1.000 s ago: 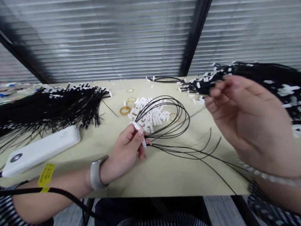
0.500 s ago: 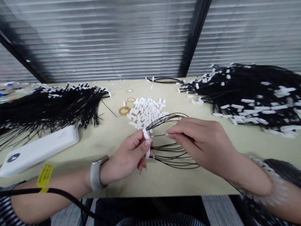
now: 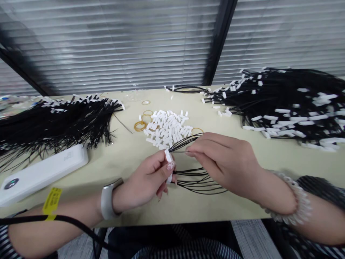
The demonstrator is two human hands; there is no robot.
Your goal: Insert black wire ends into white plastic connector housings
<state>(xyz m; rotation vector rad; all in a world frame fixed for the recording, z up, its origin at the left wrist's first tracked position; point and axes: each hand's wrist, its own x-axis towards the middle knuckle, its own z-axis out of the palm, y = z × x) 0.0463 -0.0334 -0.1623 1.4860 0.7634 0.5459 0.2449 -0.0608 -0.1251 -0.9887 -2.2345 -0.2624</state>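
My left hand [image 3: 152, 174] grips a white plastic connector [image 3: 168, 157] between thumb and fingers. Several thin black wires [image 3: 191, 174] run out of its right side toward my other hand. In a pinch, my right hand [image 3: 223, 162] holds one black wire [image 3: 180, 151] a short way from the connector's upper part; the far end of that wire is hidden by the hand. Just beyond my hands lies a heap of small white connectors [image 3: 169, 126].
Yellow rubber bands [image 3: 140, 126] lie beside the heap. A white power bank [image 3: 43, 172] and a pile of black wires [image 3: 61, 118] are on the left. At right is a larger pile of wires with white connectors [image 3: 283, 97]. Blinds [image 3: 134, 43] stand behind the table.
My right hand has moved slightly up and left, bringing the pinched wire nearer the upper wire group at the connector. The left hand keeps its grip; the view has shifted slightly.
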